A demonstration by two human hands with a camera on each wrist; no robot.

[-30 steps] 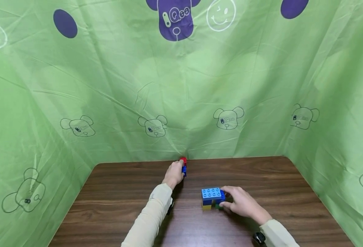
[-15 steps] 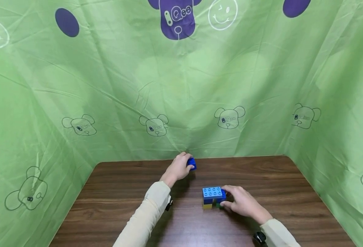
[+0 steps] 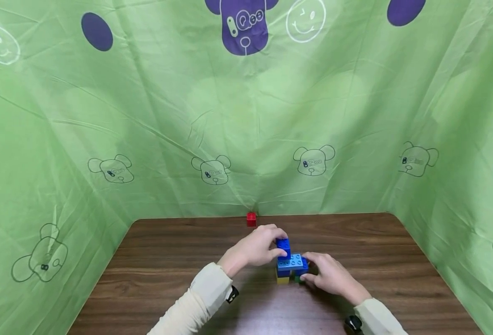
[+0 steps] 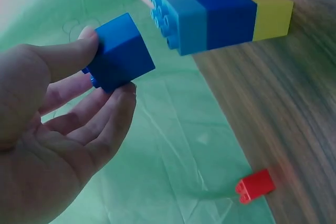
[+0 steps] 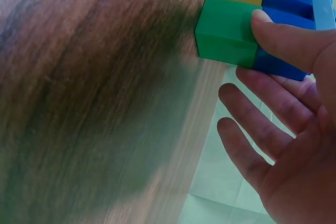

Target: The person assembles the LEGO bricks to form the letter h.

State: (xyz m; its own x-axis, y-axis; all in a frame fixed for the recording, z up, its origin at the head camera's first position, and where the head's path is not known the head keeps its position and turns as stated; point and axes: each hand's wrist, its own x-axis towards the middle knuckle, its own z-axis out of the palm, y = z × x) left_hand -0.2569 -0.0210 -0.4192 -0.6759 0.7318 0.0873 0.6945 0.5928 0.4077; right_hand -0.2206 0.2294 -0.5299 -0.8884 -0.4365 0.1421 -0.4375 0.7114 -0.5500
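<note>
My left hand (image 3: 252, 246) pinches a blue toy building brick (image 4: 121, 53) between thumb and fingertips. In the left wrist view a gap shows between that brick and the small stack beside it. A light-blue studded brick (image 3: 297, 262) tops the stack, over dark-blue bricks (image 4: 228, 17). Below them are a yellow brick (image 4: 273, 14) and a green brick (image 5: 226, 32), side by side. My right hand (image 3: 332, 274) grips the stack's right side, its thumb on the green and blue bricks. The stack's far side is hidden.
A red brick (image 3: 251, 219) stands near the back edge of the brown wooden table (image 3: 166, 246). Green printed cloth (image 3: 254, 116) hangs behind the table and at both sides.
My left hand has carried the blue brick from the back of the table, toward me and right, to over the stack. The red brick is left behind. My right hand holds its place.
</note>
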